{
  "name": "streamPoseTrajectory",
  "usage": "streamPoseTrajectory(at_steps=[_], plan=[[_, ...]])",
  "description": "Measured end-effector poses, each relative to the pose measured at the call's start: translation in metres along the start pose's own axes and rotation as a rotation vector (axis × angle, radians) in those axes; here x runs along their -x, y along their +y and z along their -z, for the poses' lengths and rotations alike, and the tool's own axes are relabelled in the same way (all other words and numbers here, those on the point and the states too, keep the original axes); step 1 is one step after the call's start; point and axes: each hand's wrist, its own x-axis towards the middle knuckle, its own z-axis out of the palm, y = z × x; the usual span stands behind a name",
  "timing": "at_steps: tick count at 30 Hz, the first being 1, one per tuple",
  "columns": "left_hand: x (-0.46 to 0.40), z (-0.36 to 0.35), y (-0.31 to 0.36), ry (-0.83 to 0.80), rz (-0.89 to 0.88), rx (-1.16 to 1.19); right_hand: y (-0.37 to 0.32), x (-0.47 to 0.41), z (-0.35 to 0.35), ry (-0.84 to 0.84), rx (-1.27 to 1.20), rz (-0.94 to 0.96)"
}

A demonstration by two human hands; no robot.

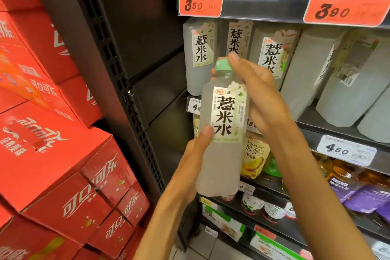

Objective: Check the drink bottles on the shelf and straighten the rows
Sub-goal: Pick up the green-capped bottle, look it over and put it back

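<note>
Before the shelf (329,121) | pale bottle (221,133) upright, off the rows, label facing me | my left hand (194,154) grips its lower body, thumb on the label edge | right hand (259,95) fingers pinch the green cap (222,65) | matching bottles (200,53) just behind | red cartons (52,133) stacked left

This is a shop that sells drinks. Dark metal shelves (329,121) hold rows of the same cloudy white bottles (199,55). Price tags sit on the shelf edges: big red ones (201,2) up top and a small white one (346,150) lower down. More drinks in other colours (256,154) fill the shelves below. Red drink boxes (63,154) are stacked high on the left.
</note>
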Motion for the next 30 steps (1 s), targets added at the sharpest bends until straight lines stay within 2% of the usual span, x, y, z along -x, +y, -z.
streamPoseTrajectory(at_steps=[4, 8, 13, 17, 22, 25, 30], plan=[[0.001, -0.003, -0.005, -0.031, 0.010, 0.023, 0.005, 0.001, -0.001, -0.077, -0.178, -0.049], [0.001, -0.002, -0.009, 0.029, 0.029, -0.011, 0.005, 0.002, -0.001, -0.028, -0.140, -0.034], [0.001, -0.006, -0.005, 0.136, -0.071, -0.119, 0.004, 0.003, -0.006, 0.088, 0.003, -0.001], [0.004, -0.013, -0.005, 0.176, -0.070, -0.079, 0.002, 0.000, -0.007, 0.034, 0.079, -0.084], [0.011, -0.012, 0.001, 0.155, 0.007, 0.003, 0.011, 0.000, -0.001, -0.064, -0.146, -0.185], [0.017, -0.015, 0.008, 0.085, 0.056, 0.072, 0.018, 0.000, -0.003, -0.120, -0.355, -0.335], [0.025, -0.010, 0.012, 0.069, 0.094, 0.181, 0.020, -0.005, 0.001, -0.062, -0.516, -0.510]])
